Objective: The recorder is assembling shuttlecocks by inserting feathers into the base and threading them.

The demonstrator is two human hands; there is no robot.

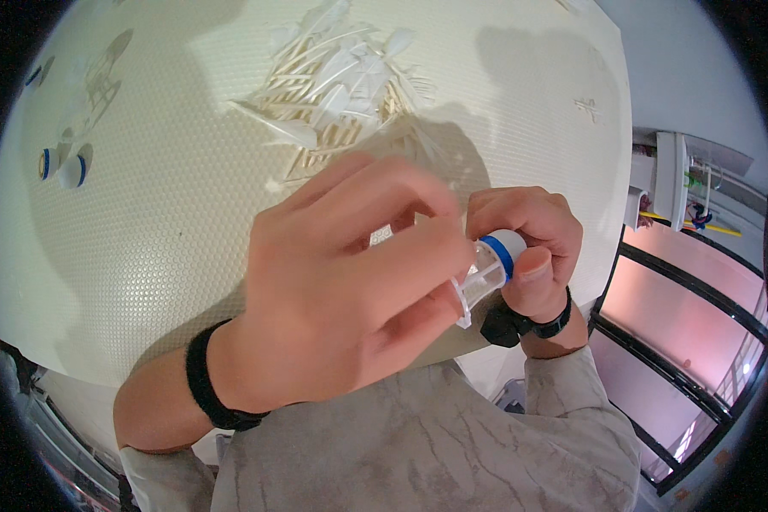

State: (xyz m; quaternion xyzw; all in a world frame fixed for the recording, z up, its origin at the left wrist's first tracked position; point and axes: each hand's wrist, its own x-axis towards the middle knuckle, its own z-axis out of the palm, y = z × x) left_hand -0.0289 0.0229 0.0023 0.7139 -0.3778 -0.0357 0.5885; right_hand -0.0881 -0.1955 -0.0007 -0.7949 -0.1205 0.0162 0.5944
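In my right hand (539,226), pinched between thumb and bent fingers, is a small shuttlecock-like piece (486,271): a white rounded cap, a blue band and a clear plastic skirt with ribs. The cap points up and right, and the skirt opens toward my left hand (341,282). That hand is slightly blurred by motion. Its fingers are curled, their tips close together at the skirt; whatever they pinch is hidden. Beyond my hands lies a loose pile of white feathers (337,94) with pale quills.
Two white caps with blue bands (71,171) sit at the table's left, near clear plastic frames (98,90). Short pale quill pieces (586,108) lie at the right of the textured cream table (171,222). A black-framed rack (674,341) stands past its right edge.
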